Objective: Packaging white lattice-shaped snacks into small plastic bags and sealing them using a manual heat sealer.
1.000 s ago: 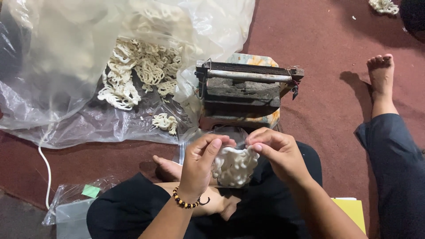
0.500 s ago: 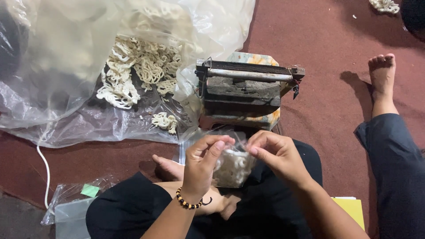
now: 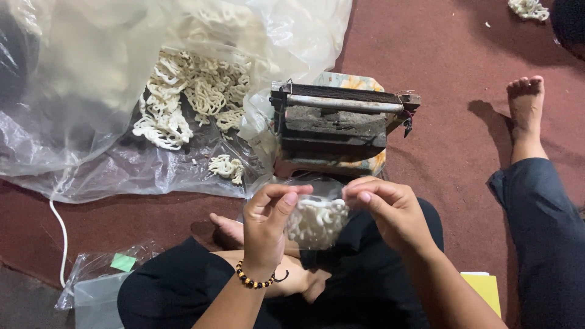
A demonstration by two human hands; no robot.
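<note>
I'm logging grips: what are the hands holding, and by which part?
Left hand and right hand pinch the top corners of a small clear bag of white crackers.

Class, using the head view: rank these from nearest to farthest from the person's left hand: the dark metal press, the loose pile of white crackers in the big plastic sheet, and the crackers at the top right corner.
Measured from the left hand:
1. Dark metal press, just above and right, on the floor ahead.
2. Loose pile of white crackers, up and left, inside the big plastic sheet.
3. Crackers at the top right corner, far across the red floor.
</note>
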